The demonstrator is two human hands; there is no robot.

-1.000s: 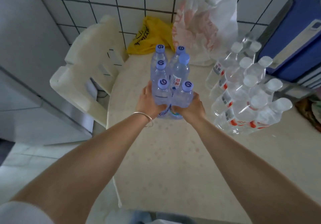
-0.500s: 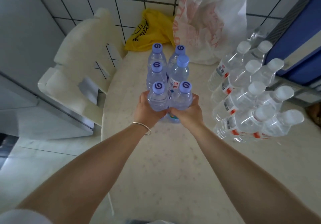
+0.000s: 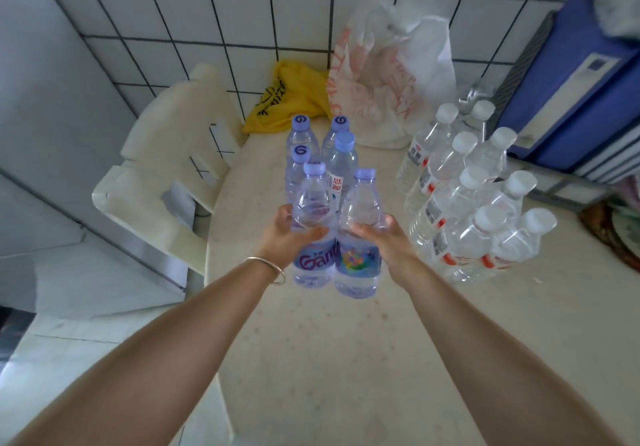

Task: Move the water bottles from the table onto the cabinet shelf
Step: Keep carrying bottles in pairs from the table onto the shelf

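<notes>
My left hand (image 3: 282,238) grips a blue-capped water bottle (image 3: 313,234) around its middle. My right hand (image 3: 382,238) grips a second blue-capped bottle (image 3: 358,238) beside it. Both bottles are lifted off the cream table (image 3: 346,359) and lean toward me, touching side by side. Behind them several more blue-capped bottles (image 3: 334,155) stand upright on the table. A cluster of several clear white-capped bottles (image 3: 474,200) stands at the right. No cabinet shelf is in view.
A yellow bag (image 3: 287,99) and a white plastic bag (image 3: 388,82) lie against the tiled wall at the table's back. A blue box (image 3: 581,92) sits at the far right. A cream plastic chair (image 3: 173,161) stands left of the table.
Both hands have lifted the two front bottles off the table and drawn them toward me; the bottles now tilt back. The remaining blue-capped bottles stay standing behind.
</notes>
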